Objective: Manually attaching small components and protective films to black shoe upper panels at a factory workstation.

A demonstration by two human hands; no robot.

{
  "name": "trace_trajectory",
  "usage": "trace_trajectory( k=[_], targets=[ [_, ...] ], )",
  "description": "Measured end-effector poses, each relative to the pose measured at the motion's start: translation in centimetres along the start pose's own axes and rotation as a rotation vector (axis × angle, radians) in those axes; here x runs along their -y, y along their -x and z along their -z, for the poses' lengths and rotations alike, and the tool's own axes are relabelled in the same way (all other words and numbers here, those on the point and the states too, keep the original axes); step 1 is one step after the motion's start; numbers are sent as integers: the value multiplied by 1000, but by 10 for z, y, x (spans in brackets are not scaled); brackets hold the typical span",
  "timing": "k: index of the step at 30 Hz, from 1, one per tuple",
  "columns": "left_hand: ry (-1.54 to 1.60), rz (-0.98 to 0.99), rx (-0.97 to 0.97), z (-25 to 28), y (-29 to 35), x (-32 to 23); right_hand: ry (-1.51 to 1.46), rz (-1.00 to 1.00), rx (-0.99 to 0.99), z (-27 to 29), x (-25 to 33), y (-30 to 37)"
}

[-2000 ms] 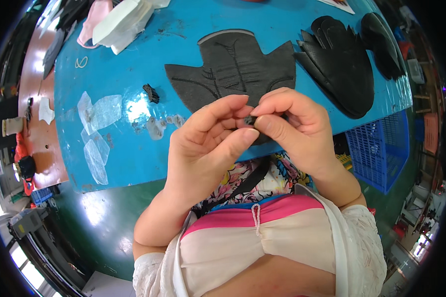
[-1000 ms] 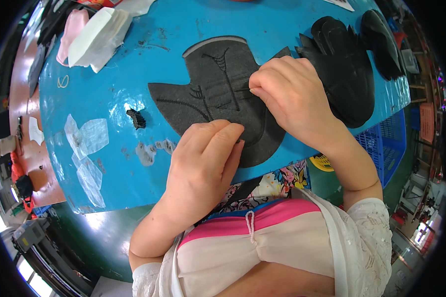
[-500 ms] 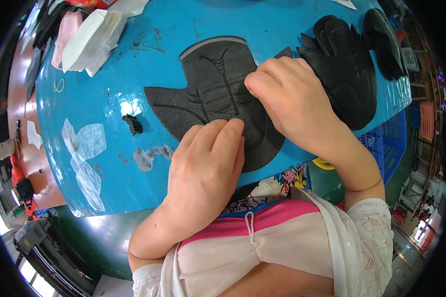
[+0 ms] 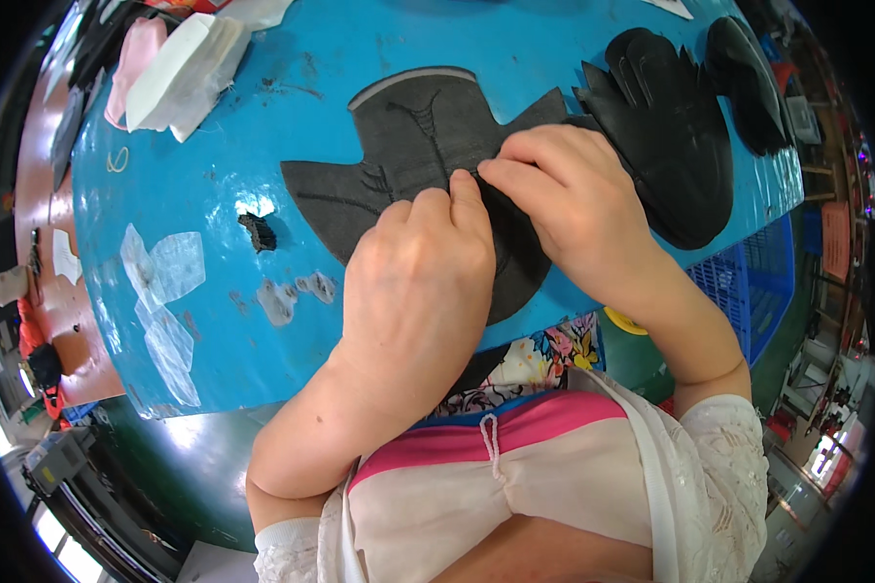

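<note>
A dark grey shoe upper (image 4: 399, 129), its stitched lining side facing up, lies spread on the blue tabletop in front of me. My left hand (image 4: 420, 262) is closed over its lower middle, fingers curled and the index fingertip pressing near the centre seam. Just to the right, my right hand (image 4: 564, 189) pinches with thumb and index finger at the middle of the piece. The fingertips of both hands almost meet there, and exactly what they grip is partly hidden beneath them.
Black shoe uppers (image 4: 666, 146) lie stacked at the right, with more black pieces (image 4: 746, 83) beyond. On the left are a dark crumpled scrap (image 4: 257, 232), translucent patches (image 4: 170, 267), a rubber band (image 4: 118, 159) and a white stack (image 4: 185, 73). A blue crate (image 4: 749, 282) stands below the table's right edge.
My left hand has moved up and slightly right over the upper, its fingers now more curled. My right hand has shifted slightly down, bringing its fingertips close to the left hand's.
</note>
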State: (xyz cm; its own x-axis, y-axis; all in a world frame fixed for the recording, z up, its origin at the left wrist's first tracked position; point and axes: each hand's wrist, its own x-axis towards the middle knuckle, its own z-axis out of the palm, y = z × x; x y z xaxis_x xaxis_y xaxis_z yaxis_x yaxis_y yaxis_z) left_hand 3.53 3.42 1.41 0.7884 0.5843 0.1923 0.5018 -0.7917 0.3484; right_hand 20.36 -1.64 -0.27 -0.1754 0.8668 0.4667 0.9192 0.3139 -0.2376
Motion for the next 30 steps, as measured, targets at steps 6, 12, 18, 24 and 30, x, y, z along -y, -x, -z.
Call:
trace_trajectory(
  k=[6,12,18,24,30],
  targets=[
    [80,18,-67,2,10,1,-152,-147,-82,1,4,10],
    [1521,315,-308,-1,48,-6,-765,-365,-9,22,50,21],
    [1319,157,-384,-7,59,3,-803,-370,-7,20,64,18],
    [1198,143,-412,-4,61,4,-864,-385,64,14,69,19],
    [1176,51,-299,10,58,19,-1585,-874,470,29,65,10]
  ],
)
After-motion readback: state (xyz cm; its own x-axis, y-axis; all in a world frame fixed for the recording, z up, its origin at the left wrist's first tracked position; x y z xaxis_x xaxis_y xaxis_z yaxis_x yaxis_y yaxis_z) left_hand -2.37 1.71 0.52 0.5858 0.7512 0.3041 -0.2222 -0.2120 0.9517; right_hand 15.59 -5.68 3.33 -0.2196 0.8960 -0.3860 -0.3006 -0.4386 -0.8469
